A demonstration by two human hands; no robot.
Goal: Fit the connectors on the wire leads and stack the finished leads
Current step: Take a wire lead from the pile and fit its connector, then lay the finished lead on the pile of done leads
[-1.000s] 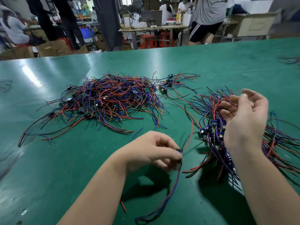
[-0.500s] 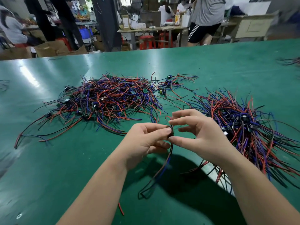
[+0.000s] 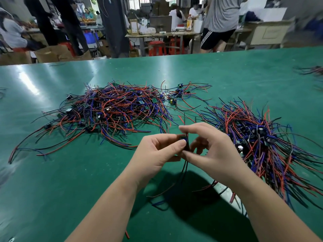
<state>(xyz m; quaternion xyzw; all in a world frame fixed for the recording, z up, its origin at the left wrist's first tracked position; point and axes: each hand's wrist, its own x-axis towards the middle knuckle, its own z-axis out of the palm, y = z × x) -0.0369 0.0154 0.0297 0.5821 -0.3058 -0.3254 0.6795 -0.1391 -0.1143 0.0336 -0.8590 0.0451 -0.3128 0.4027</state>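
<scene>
My left hand [image 3: 157, 151] and my right hand [image 3: 209, 151] meet above the green table [image 3: 70, 189], both pinching one small dark connector piece [image 3: 186, 144] with thin wires. Its red, blue and black wires [image 3: 181, 173] hang down to the table below the hands. The connector is mostly hidden by my fingers. A loose heap of red, blue and black leads [image 3: 113, 109] lies to the upper left. A denser pile of leads [image 3: 262, 140] lies to the right of my right hand.
A few small boards with leads [image 3: 178, 95] lie between the two heaps. A white strip [image 3: 227, 194] shows under the right pile. More wires [image 3: 312, 70] sit at the far right edge. People, stools and benches stand beyond the table's far edge.
My right hand came from above the right pile to join my left hand on the lead. Both hands lifted slightly, and the hanging wires now trail lower on the table.
</scene>
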